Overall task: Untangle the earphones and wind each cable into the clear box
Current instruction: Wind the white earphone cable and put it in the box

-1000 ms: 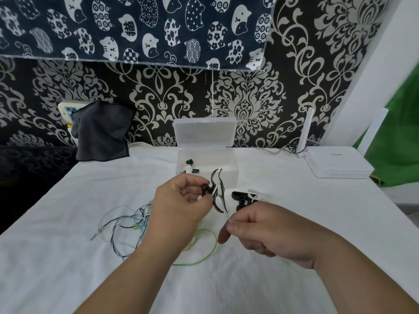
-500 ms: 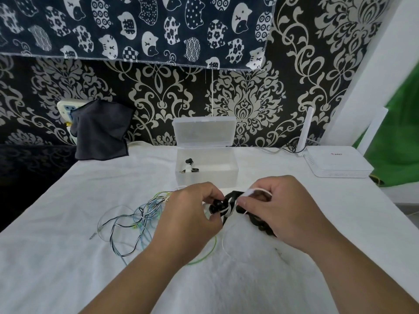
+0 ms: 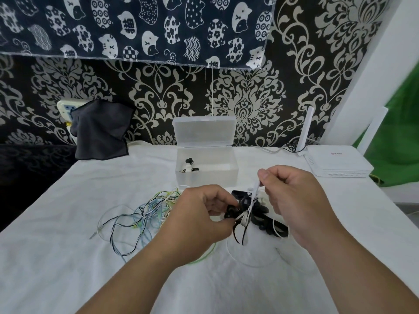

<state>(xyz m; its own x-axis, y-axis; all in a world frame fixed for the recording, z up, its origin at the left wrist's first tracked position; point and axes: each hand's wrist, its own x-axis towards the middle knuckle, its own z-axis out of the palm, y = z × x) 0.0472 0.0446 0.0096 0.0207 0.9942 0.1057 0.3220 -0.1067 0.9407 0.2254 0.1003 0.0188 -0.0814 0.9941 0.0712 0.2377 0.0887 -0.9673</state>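
Black-and-white earphone cable (image 3: 246,215) is bunched into a small coil between both hands, low over the bench (image 3: 68,257), just in front of the clear box (image 3: 226,177). Left hand (image 3: 204,216) grips the coil at its black earbud end, thumb and fingers curled round it. Right hand (image 3: 292,196) pinches a white strand (image 3: 256,186) of the same cable and holds it up taut from the coil. A thin white loop (image 3: 249,261) of slack lies on the bench below. Looks like the winding step: the tail is being wrapped round the coil to bind it. The next move likely calls for a few more tight turns and a tucked end, with the left hand's grip kept so the coil doesn't spring open, then a short carry forward into the box. The box is open with its lid (image 3: 204,130) propped up behind, and one wound earphone (image 3: 189,165) already lies inside at the left. A tangle of blue, green and striped cables (image 3: 147,211) lies to the left of the left hand, not yet sorted, so much of the job remains. A dark cloth (image 3: 99,130) hangs at the back left and a white router (image 3: 337,164) sits at the back right.
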